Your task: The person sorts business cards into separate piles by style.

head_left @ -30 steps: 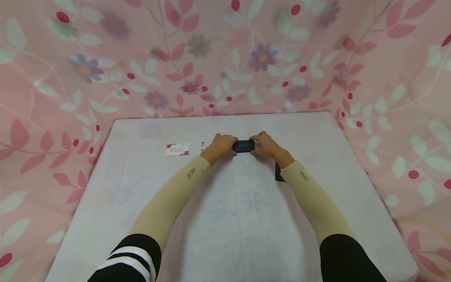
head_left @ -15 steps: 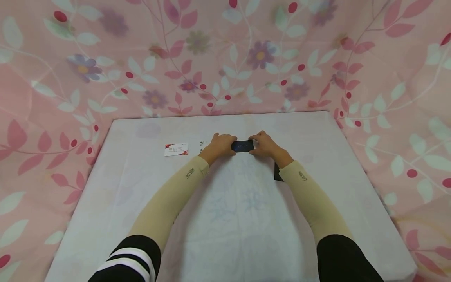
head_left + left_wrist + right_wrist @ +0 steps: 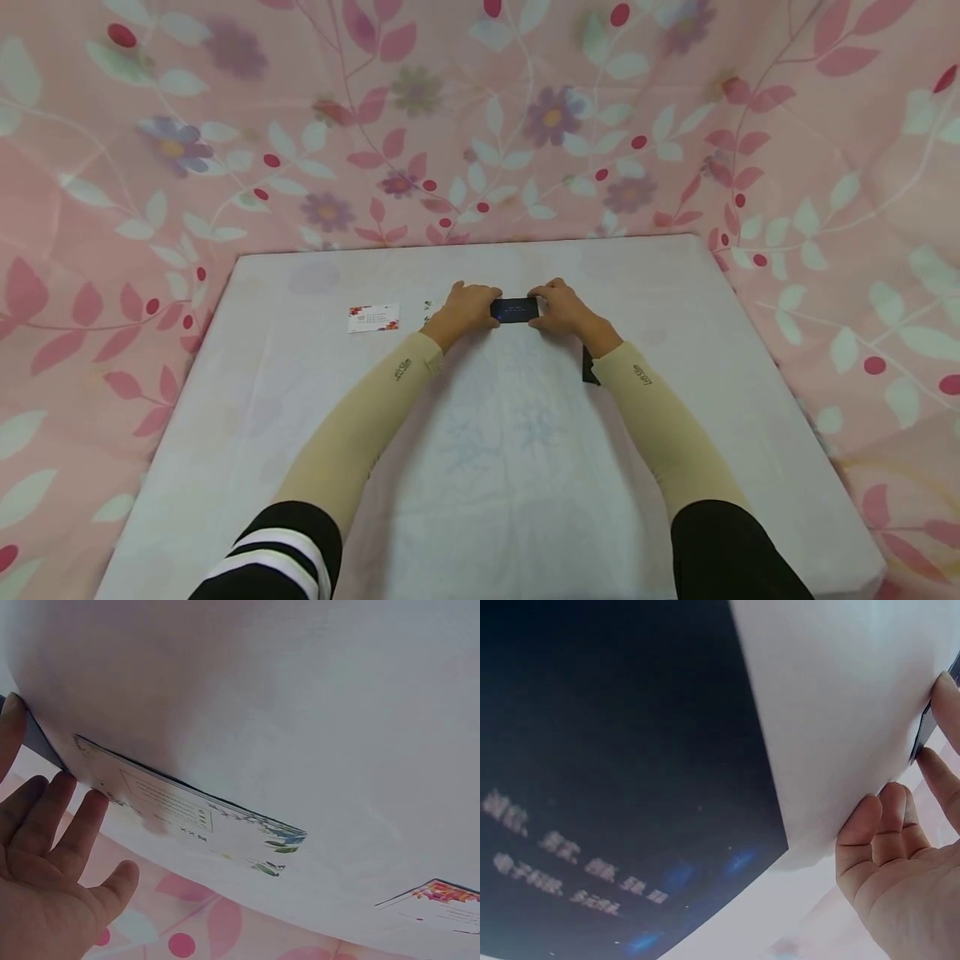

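Observation:
A dark blue-black card (image 3: 514, 311) with small pale print lies flat near the back middle of the white table. My left hand (image 3: 468, 307) holds its left end, with the thumb and a finger at opposite long edges. At the right end, my right hand (image 3: 564, 308) grips it the same way. The left wrist view shows only a strip of this card (image 3: 41, 742) between thumb and fingertips; the other fingers are spread. In the right wrist view, a thin edge of the card (image 3: 923, 731) shows between thumb and finger.
A second dark card (image 3: 590, 367) lies partly hidden under my right forearm. A white card with green leaves (image 3: 180, 799) lies beside my left hand, mostly covered in the head view. Farther left is a white card with red flowers (image 3: 373, 317). Pink floral cloth (image 3: 480, 125) hangs behind the table.
The whole head view has shifted very slightly to the left. Both hands keep their hold on the dark card, and the card stays in place on the table.

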Demonstrator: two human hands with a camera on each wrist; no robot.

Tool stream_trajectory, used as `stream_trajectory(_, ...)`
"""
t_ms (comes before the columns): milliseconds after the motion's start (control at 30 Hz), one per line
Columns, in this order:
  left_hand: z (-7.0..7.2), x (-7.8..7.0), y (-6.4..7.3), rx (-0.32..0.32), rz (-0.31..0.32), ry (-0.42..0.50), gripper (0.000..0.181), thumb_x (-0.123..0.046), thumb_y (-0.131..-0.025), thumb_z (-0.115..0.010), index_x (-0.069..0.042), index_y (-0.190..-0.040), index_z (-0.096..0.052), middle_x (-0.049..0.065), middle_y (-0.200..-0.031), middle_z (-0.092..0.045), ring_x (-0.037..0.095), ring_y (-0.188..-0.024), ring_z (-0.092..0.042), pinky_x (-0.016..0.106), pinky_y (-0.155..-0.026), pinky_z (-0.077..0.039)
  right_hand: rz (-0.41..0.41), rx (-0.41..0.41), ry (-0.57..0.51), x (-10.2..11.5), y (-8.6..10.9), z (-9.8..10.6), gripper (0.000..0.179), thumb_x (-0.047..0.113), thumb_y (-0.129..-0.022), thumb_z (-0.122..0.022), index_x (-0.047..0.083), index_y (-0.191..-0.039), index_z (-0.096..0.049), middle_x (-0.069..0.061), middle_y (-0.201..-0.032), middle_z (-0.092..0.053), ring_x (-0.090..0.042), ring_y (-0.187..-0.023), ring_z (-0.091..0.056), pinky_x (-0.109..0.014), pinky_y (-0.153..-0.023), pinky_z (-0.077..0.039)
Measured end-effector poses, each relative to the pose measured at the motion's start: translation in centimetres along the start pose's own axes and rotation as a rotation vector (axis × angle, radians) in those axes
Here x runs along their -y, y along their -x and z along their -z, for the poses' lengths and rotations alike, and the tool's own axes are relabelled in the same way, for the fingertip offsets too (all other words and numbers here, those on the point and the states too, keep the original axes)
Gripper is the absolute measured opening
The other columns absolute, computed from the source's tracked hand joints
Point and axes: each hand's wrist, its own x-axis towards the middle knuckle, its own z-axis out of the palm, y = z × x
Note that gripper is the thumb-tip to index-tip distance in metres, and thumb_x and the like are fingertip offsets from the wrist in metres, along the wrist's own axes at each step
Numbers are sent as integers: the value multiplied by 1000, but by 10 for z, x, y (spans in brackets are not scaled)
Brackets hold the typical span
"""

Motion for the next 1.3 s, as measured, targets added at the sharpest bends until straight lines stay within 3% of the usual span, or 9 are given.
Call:
stream_trajectory(367, -4, -1, 1, -14, -10, -41, 59, -37, -90, -72, -15, -141, -51, 7, -139, -59, 27, -130, -54, 57, -117, -25, -11, 7, -2, 0, 2, -2, 60, 28, -88, -74, 10, -141, -52, -24, -139, -41, -39, -124, -45, -51, -106, -40)
stream_trajectory(500, -8, -3, 8, -33, -25, -59, 72, -49, -93, -64, -21, -153, -36, 10, -159, -35, 30, -145, -36, 59, -118, -20, 15, 28, -58, -3, 6, 2, 69, 38, -92, -68, 6, -148, -42, -26, -140, -40, -37, -123, -47, -52, -105, -41)
stream_trajectory(633, -6, -3, 23, -106, -63, -50, 81, -68, -93, -47, -31, -159, -17, 10, -167, -4, 33, -153, -13, 63, -119, -10, 28, 49, -123, -3, 17, 11, 84, 53, -93, -60, 10, -156, -25, -26, -155, -25, -42, -137, -39, -59, -109, -36)
stream_trajectory(767, 0, 8, 47, -170, -89, -48, 83, -78, -90, -35, -39, -159, -7, 9, -166, 14, 34, -154, 3, 65, -118, 0, 39, -4, -90, -6, 34, 20, 94, 64, -89, -58, 19, -160, -14, -21, -164, -3, -48, -147, -19, -70, -112, -22)
stream_trajectory(900, 2, 33, 77, -200, -68, -25, 82, -80, -89, -30, -43, -157, -1, 5, -163, 26, 33, -153, 12, 66, -117, 7, 28, -94, -41, -17, 55, 26, 96, 64, -88, -58, 24, -160, -10, -15, -166, 10, -52, -147, -12, -74, -112, -13)
stream_trajectory(1100, 1, 79, 132, -191, 38, 2, 84, -80, -89, -29, -41, -158, -1, 10, -163, 25, 38, -153, 13, 68, -114, 10, 2, -139, -9, -41, 83, 30, 96, 63, -90, -57, 25, -161, -4, -13, -164, 22, -56, -147, -5, -76, -110, -9)
stream_trajectory(1300, -6, 118, 179, -210, 145, 45, 85, -79, -90, -33, -38, -159, -4, 11, -163, 25, 39, -152, 14, 69, -113, 13, -14, -170, -26, -62, 110, 30, 94, 57, -92, -57, 23, -160, -2, -16, -163, 24, -55, -147, 0, -77, -109, -7)
